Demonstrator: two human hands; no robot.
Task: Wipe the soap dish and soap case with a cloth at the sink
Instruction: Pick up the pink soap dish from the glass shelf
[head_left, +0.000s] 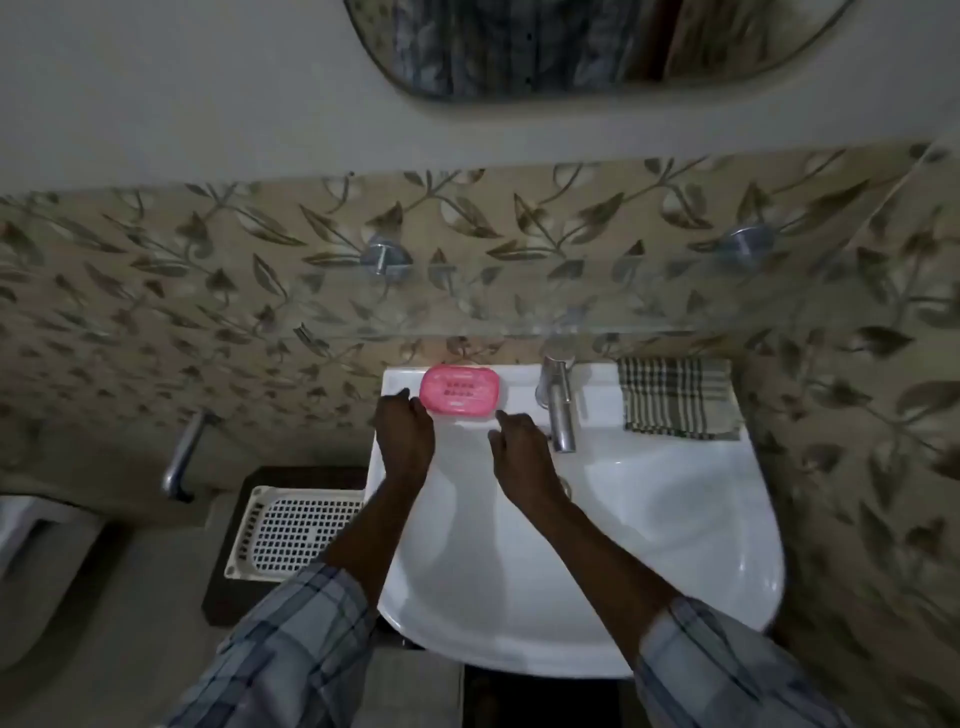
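On sink ledge: hands empty, flanking soap case; cloth unused. Risk: wet case slipping into basin.

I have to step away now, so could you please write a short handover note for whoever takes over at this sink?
Left hand: empty, fingers loosely curled, at the left end of the pink soap case; contact cannot be told.
Right hand: empty, just in front of the case's right end, beside the tap.
The case sits closed on the back ledge of the sink, left of the tap.
The checked cloth lies folded on the ledge, right of the tap, untouched.
Done: nothing wiped, as far as it shows.
Left: pick up the cloth, wipe the case and the dish.
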